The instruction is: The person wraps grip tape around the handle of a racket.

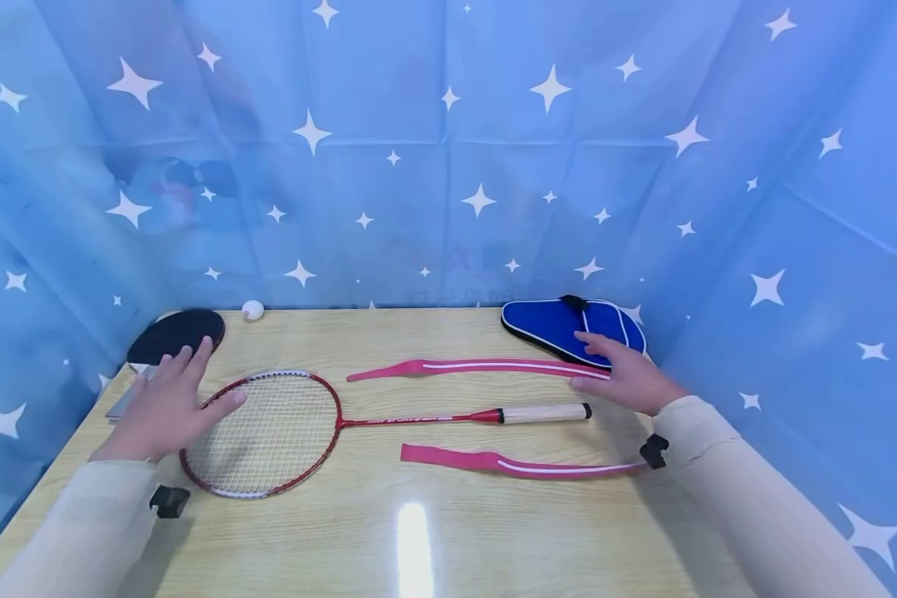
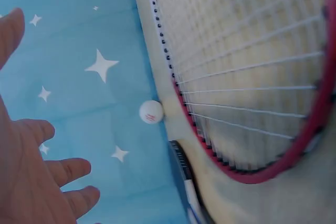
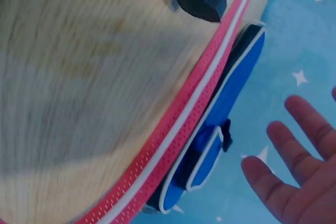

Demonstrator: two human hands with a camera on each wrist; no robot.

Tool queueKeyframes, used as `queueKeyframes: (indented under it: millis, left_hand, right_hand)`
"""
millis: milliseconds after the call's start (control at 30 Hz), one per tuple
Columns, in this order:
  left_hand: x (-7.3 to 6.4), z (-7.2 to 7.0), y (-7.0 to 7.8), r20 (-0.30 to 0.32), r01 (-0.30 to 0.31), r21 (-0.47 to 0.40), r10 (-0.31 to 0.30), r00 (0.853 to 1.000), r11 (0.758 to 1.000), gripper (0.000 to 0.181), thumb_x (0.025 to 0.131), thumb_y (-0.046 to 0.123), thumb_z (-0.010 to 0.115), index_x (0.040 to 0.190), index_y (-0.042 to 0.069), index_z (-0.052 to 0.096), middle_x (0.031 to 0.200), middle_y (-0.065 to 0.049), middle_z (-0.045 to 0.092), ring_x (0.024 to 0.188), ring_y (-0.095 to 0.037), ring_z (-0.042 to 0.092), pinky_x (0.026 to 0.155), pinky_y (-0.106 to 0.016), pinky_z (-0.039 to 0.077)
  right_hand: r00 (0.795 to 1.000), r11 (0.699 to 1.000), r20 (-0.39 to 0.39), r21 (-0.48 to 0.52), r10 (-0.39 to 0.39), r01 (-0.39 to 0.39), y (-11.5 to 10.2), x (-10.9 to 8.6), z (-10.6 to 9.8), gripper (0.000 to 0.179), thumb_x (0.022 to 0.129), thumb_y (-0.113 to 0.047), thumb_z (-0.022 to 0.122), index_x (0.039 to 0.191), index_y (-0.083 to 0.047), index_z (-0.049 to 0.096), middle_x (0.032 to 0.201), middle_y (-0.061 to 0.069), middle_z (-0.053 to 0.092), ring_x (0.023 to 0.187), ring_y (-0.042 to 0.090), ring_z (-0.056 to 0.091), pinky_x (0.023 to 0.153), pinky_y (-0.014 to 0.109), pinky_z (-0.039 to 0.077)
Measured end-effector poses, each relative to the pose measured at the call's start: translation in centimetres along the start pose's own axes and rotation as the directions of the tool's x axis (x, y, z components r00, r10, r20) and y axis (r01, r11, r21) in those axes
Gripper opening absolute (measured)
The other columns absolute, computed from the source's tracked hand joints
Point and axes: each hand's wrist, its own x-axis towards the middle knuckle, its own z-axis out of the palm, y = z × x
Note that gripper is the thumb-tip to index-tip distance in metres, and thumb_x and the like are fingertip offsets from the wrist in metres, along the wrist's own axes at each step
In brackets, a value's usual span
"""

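Note:
My left hand [image 1: 166,411] hovers with fingers spread, over the left side of the badminton racket's [image 1: 267,436] strung head and near a black table tennis paddle [image 1: 183,330]. The racket lies flat, its pale handle [image 1: 544,413] pointing right. My right hand [image 1: 628,375] is held with loose fingers above one pink grip tape [image 1: 486,365], overlapping a blue paddle case [image 1: 549,322] in the head view. Another pink grip tape [image 1: 523,467] lies nearer me, below the racket handle. In the right wrist view, perforations and a white stripe show on a tape [image 3: 173,124]. Both hands hold nothing.
A white ball [image 1: 252,310] sits at the table's back edge, right of the paddle. Partly hidden under my left hand is a flat grey object [image 1: 121,402]. A blue star-patterned curtain [image 1: 419,183] encloses the back and sides of the wooden table [image 1: 314,548].

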Motion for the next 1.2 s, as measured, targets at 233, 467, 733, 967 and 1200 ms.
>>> queueKeyframes:
  millis: [233, 467, 733, 967, 1200]
  left_hand:
    - [-0.7, 1.0, -1.2, 0.041, 0.02, -0.096, -0.017, 0.999, 0.995, 0.104, 0.104, 0.063, 0.052, 0.167, 0.0, -0.003, 0.164, -0.043, 0.019, 0.146, -0.066, 0.023, 0.11, -0.081, 0.025]
    - [-1.1, 2.0, -2.0, 0.095, 0.05, -0.147, -0.036, 0.995, 0.988, 0.097, 0.107, 0.06, 0.047, 0.163, -0.011, 0.013, 0.158, -0.046, 0.029, 0.141, -0.066, 0.031, 0.107, -0.079, 0.032]
    - [-1.7, 2.9, -3.0, 0.153, 0.11, -0.164, -0.085, 0.985, 0.98, 0.094, 0.108, 0.061, 0.041, 0.162, -0.013, 0.016, 0.155, -0.049, 0.029, 0.139, -0.07, 0.029, 0.105, -0.081, 0.032]
    - [-2.1, 3.2, -3.0, 0.19, 0.131, -0.157, -0.1, 0.977, 0.979, 0.095, 0.108, 0.062, 0.039, 0.161, -0.014, 0.018, 0.154, -0.049, 0.03, 0.137, -0.07, 0.032, 0.104, -0.08, 0.035]
    - [-2.2, 3.6, -3.6, 0.192, 0.137, -0.114, -0.114, 0.975, 0.984, 0.099, 0.106, 0.065, 0.044, 0.159, -0.016, 0.022, 0.151, -0.049, 0.036, 0.134, -0.069, 0.039, 0.1, -0.077, 0.041]
  right_hand:
    - [0.999, 0.998, 0.032, 0.057, -0.009, 0.007, 0.4, 0.5, 1.3, 0.102, 0.088, -0.063, 0.077, 0.167, -0.021, 0.027, 0.153, 0.023, 0.052, 0.139, 0.05, 0.05, 0.104, 0.07, 0.049]
    - [0.996, 0.994, 0.082, 0.101, -0.038, 0.03, 1.1, 0.7, 2.3, 0.096, 0.091, -0.048, 0.081, 0.166, -0.02, 0.029, 0.151, 0.023, 0.054, 0.138, 0.046, 0.052, 0.106, 0.065, 0.049]
    - [0.981, 0.996, 0.192, 0.074, 0.041, -0.056, 0.9, 0.9, 3.0, 0.098, 0.083, -0.057, 0.084, 0.164, -0.031, 0.034, 0.153, 0.019, 0.052, 0.14, 0.046, 0.048, 0.103, 0.071, 0.048]
    - [0.981, 0.998, 0.193, 0.058, -0.023, 0.012, 0.9, 0.8, 3.7, 0.083, 0.086, -0.051, 0.084, 0.156, -0.019, 0.051, 0.143, 0.017, 0.061, 0.131, 0.041, 0.058, 0.105, 0.064, 0.051]
    - [0.977, 0.999, 0.212, 0.046, -0.026, 0.016, 0.1, 1.1, 4.4, 0.067, 0.088, -0.04, 0.086, 0.147, -0.021, 0.061, 0.134, 0.009, 0.066, 0.123, 0.032, 0.061, 0.102, 0.061, 0.052]
